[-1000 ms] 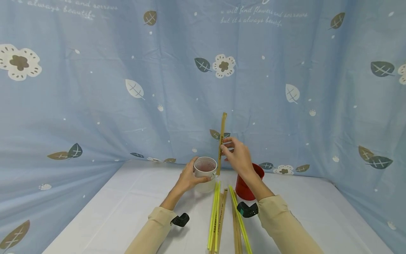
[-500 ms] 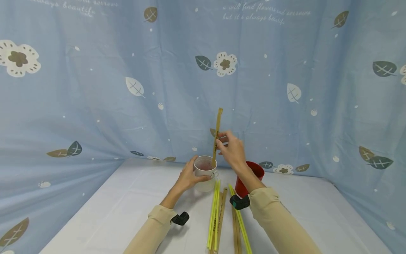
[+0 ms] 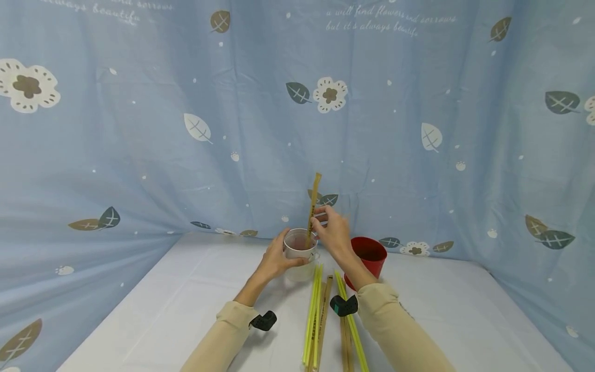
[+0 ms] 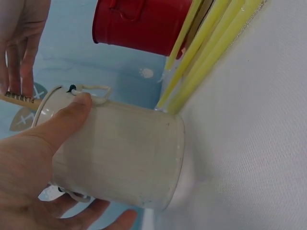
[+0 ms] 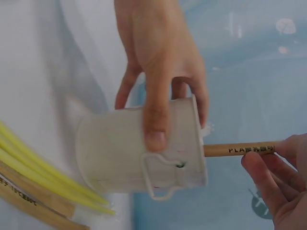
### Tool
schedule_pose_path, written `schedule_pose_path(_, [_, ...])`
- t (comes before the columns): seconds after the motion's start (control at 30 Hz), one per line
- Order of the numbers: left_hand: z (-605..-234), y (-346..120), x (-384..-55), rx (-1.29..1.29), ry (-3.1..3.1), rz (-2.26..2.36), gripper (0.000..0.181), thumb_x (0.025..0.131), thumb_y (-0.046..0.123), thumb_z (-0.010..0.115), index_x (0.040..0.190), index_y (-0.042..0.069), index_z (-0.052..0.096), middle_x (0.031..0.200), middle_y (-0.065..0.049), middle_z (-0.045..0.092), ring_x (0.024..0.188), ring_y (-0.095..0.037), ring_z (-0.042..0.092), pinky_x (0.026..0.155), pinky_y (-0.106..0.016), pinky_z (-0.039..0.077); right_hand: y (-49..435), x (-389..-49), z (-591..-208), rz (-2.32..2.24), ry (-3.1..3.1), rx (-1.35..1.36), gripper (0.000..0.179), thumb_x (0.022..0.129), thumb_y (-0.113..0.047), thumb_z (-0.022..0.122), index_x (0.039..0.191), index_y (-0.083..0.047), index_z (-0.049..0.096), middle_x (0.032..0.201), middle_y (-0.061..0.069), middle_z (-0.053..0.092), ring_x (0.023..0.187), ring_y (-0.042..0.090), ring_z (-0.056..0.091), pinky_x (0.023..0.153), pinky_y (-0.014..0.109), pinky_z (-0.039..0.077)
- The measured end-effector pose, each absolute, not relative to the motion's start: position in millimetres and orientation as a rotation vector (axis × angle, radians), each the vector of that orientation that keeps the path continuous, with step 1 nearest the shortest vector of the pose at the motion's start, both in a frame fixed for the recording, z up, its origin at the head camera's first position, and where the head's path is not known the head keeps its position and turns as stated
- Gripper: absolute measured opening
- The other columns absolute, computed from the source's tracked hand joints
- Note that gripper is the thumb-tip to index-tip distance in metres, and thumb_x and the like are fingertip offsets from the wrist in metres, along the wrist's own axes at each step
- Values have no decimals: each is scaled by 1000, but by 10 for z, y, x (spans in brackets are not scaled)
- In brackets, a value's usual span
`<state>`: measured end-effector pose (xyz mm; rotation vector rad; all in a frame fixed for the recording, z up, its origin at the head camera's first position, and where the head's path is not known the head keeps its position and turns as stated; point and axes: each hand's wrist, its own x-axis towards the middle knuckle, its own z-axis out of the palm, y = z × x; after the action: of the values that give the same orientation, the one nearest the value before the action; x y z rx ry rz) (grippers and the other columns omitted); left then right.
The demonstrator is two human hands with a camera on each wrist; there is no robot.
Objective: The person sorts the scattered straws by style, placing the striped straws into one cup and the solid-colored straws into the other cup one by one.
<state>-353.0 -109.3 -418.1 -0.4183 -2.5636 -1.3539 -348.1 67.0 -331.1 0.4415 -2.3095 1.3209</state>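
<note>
My left hand (image 3: 274, 259) grips a small white metal bucket (image 4: 124, 148), thumb near one of its wire side handles and fingers round the far side. The bucket stands upright on the white table. My right hand (image 3: 334, 231) pinches a straw in a printed brown paper wrapper (image 3: 314, 192) between thumb and fingers. This straw is held nearly upright, its lower end inside the bucket's mouth and hidden by the wall in the right wrist view (image 5: 218, 150). Its upper part sticks up above the hand.
A red metal bucket (image 3: 374, 264) stands to the right, partly behind my right forearm. Yellow straws (image 3: 310, 320) and brown paper-wrapped straws (image 3: 325, 315) lie in two bunches in front of the buckets. A blue printed curtain (image 3: 260, 129) hangs behind the table.
My right hand has moved left with the wrapped straw, from beside the white bucket to over its mouth, then lowered the straw's end into it. The left hand stays on the bucket.
</note>
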Motion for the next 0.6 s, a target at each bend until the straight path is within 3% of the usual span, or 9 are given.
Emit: schedule_pose_path(0.6, [-4173, -1094, -3530, -426, -2576, -1367, 107, 74, 42, 85, 155, 8, 25, 147, -23, 40, 129, -42, 49, 98, -57, 47, 606, -3463, -3537, 1263, -2385, 414, 21, 95, -17, 65, 114, -9, 63, 96, 13, 76, 68, 20, 74, 53, 23, 56])
